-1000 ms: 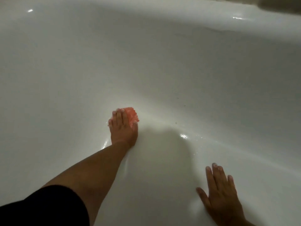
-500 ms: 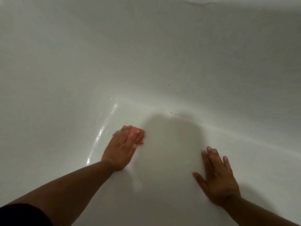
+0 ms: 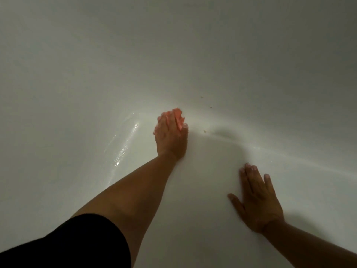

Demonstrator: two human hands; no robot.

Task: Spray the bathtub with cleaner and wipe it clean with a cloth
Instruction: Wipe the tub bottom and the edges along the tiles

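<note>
Here the left hand [image 3: 171, 136] reaches forward with a bunched pink cloth [image 3: 178, 117] under its fingers. The thumb closes in on the cloth's near side, so the wad seems pinched between thumb and fingers as well as pressed down, though motion blur leaves the exact curl of the fingers uncertain. That hold suits scrubbing: a wad kept under the fingertips puts the pressure where the floor of the white bathtub [image 3: 77, 74] bends up into its wall, which is where the cloth sits. Just beyond and to the right of the grip lie three small tan specks [image 3: 204, 131], the nearest close beside the thumb, likely the next dirt to be wiped. To the grip's left a wet glistening streak [image 3: 125, 140] runs along the tub, a sign that the surface there is damp. The right hand [image 3: 258, 200] lies well back from the grip and to its right, flat on the tub floor with straight, slightly spread fingers and nothing in it, evidently propping the leaning body. A black sleeve [image 3: 77, 244] covers the left upper arm. No spray bottle, brand, label or writing shows anywhere.
</note>
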